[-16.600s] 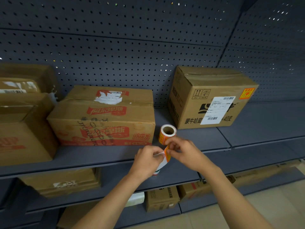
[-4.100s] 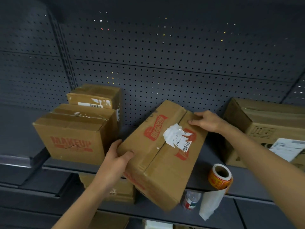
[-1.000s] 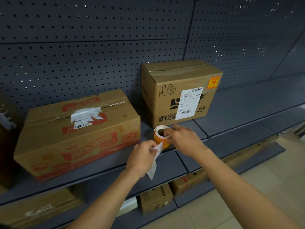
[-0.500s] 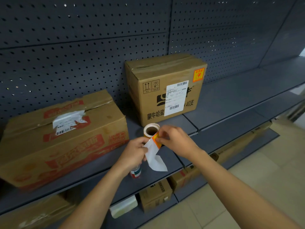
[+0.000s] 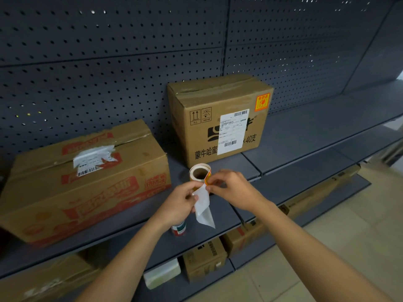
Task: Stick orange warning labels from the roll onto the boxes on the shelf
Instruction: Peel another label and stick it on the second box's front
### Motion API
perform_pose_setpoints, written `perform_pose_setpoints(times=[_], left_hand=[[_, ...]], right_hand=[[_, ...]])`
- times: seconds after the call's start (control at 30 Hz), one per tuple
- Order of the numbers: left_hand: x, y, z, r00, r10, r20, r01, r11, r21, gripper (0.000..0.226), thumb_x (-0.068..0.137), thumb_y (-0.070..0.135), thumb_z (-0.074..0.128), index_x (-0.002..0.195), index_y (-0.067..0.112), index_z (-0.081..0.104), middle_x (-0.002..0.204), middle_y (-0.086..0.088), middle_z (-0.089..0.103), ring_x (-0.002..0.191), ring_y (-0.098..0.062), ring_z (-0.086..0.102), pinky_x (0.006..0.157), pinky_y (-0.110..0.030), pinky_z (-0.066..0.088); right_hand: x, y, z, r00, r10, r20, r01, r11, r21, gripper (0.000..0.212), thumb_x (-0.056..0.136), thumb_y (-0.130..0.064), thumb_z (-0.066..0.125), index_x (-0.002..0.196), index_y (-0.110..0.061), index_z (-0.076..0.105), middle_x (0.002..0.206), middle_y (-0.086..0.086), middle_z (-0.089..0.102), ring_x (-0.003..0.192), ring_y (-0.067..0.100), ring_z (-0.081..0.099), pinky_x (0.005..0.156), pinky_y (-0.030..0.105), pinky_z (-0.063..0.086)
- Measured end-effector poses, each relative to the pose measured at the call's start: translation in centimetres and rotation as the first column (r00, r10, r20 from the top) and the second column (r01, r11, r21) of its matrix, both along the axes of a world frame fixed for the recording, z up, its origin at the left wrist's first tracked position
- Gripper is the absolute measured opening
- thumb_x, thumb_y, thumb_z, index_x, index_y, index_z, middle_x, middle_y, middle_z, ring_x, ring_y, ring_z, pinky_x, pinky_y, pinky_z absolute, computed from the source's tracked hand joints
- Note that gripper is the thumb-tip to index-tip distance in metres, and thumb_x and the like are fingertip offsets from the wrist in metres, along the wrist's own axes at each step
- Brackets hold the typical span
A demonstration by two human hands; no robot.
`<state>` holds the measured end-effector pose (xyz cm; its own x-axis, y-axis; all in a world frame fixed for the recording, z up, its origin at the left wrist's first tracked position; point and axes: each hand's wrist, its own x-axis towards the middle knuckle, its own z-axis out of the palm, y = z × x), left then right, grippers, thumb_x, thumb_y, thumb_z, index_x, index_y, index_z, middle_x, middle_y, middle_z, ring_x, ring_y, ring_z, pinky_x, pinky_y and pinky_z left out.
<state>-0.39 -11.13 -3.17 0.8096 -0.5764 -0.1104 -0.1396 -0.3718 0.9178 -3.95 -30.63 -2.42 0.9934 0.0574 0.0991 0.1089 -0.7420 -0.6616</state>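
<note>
My right hand [image 5: 233, 188] has peeled the pinched orange label [image 5: 208, 178] farther off the backing strip [image 5: 204, 208] my left hand [image 5: 178, 203] grips just below, nearly ready for the box [image 5: 87, 177] to their left.

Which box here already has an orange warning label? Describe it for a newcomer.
Look at the dark shelf against the pegboard wall, where two boxes stand. It is the taller box on the right, just behind the label roll. Only it has an orange sticker at its upper right corner; the low box to its left has red print.
</note>
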Motion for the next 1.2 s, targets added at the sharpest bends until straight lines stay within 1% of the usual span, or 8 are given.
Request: perform_pose_setpoints(times=[0.1, 0.23, 0.53, 0.7, 0.87, 1.03, 1.13, 1.2], left_hand=[[-0.2, -0.2, 0.1, 1.0, -0.008, 0.029, 0.008, 1.0, 0.003, 0.034, 0.101, -0.001, 0.046, 0.125, 0.019, 0.06, 0.081, 0.004, 0.058, 0.062, -0.002, 0.054, 0.063, -0.014, 0.046], [-0.5, -0.2, 0.4, 0.998, -0.003, 0.059, 0.004, 1.0, -0.006, 0.033, 0.102, -0.001, 0.045, 0.122, 0.021, 0.059, 0.081, 0.009, 0.057, 0.063, 0.007, 0.059, 0.062, -0.01, 0.046], [-0.7, 0.2, 0.2, 0.995, -0.015, 0.101, 0.009, 0.998, 0.056, 0.036, 0.103, 0.001, 0.044, 0.128, 0.021, 0.059, 0.086, 0.015, 0.055, 0.068, 0.002, 0.056, 0.063, -0.007, 0.043], [-0.5, 0.9, 0.0, 0.989, -0.027, 0.142, 0.016, 0.997, 0.077, 0.037, 0.103, 0.004, 0.044, 0.115, 0.037, 0.056, 0.093, 0.017, 0.057, 0.074, 0.0, 0.056, 0.071, -0.017, 0.044], [-0.2, 1.6, -0.4, 0.988, -0.01, 0.152, -0.003, 0.996, 0.088, 0.043, 0.102, 0.002, 0.044, 0.113, 0.041, 0.057, 0.108, 0.005, 0.061, 0.079, -0.003, 0.056, 0.081, -0.03, 0.049], [-0.3, 2.0, -0.1, 0.99, -0.006, 0.138, -0.005, 0.997, 0.077, 0.042, 0.102, 0.0, 0.043, 0.112, 0.038, 0.058, 0.102, 0.01, 0.059, 0.076, -0.003, 0.057, 0.069, -0.013, 0.046], [-0.4, 1.9, 0.1, 0.993, 0.007, 0.117, -0.014, 0.998, 0.055, 0.047, 0.101, -0.001, 0.044, 0.106, 0.042, 0.059, 0.1, 0.01, 0.06, 0.075, -0.005, 0.058, 0.067, -0.012, 0.047], [-0.5, 1.9, 0.1, 0.995, 0.011, 0.095, -0.014, 0.999, 0.03, 0.047, 0.1, -0.003, 0.044, 0.109, 0.039, 0.063, 0.097, 0.011, 0.061, 0.073, -0.004, 0.057, 0.064, -0.01, 0.045]], right_hand=[[-0.1, -0.1, 0.0, 1.0, -0.007, 0.006, 0.007, 1.0, 0.02, 0.018, 0.092, -0.03, 0.068, 0.108, -0.023, 0.073, 0.101, -0.003, 0.067, 0.093, 0.01, 0.064, 0.086, 0.034, 0.054], [-0.2, -0.2, 0.1, 1.0, -0.02, -0.009, 0.021, 0.998, 0.053, 0.016, 0.092, -0.031, 0.068, 0.104, -0.024, 0.075, 0.098, -0.006, 0.068, 0.091, 0.007, 0.063, 0.085, 0.031, 0.053], [-0.6, 0.2, -0.1, 1.0, 0.001, -0.024, 0.002, 0.994, 0.106, 0.014, 0.094, -0.026, 0.067, 0.1, -0.022, 0.078, 0.094, -0.01, 0.073, 0.088, 0.001, 0.064, 0.08, 0.019, 0.049], [-0.6, 0.7, -0.4, 1.0, 0.023, -0.013, -0.021, 0.989, 0.144, 0.016, 0.095, -0.024, 0.065, 0.103, -0.021, 0.079, 0.095, -0.011, 0.075, 0.09, -0.001, 0.066, 0.079, 0.013, 0.048], [-0.5, 1.3, -0.7, 0.999, 0.036, 0.007, -0.037, 0.98, 0.195, 0.016, 0.096, -0.022, 0.065, 0.104, -0.019, 0.078, 0.096, -0.006, 0.076, 0.09, 0.005, 0.068, 0.081, 0.024, 0.054], [-0.5, 1.8, -0.8, 0.999, 0.043, -0.014, -0.038, 0.962, 0.269, 0.017, 0.096, -0.019, 0.064, 0.105, -0.016, 0.078, 0.099, -0.004, 0.077, 0.093, 0.007, 0.07, 0.085, 0.026, 0.056], [-0.6, 1.9, -0.9, 0.999, 0.028, -0.023, -0.021, 0.964, 0.267, 0.016, 0.096, -0.019, 0.064, 0.104, -0.016, 0.078, 0.096, -0.006, 0.077, 0.092, 0.005, 0.07, 0.085, 0.028, 0.056], [-0.6, 1.8, -0.9, 0.999, 0.011, -0.031, -0.002, 0.964, 0.265, 0.016, 0.096, -0.02, 0.064, 0.103, -0.018, 0.078, 0.096, -0.008, 0.077, 0.092, 0.003, 0.07, 0.087, 0.029, 0.056]])
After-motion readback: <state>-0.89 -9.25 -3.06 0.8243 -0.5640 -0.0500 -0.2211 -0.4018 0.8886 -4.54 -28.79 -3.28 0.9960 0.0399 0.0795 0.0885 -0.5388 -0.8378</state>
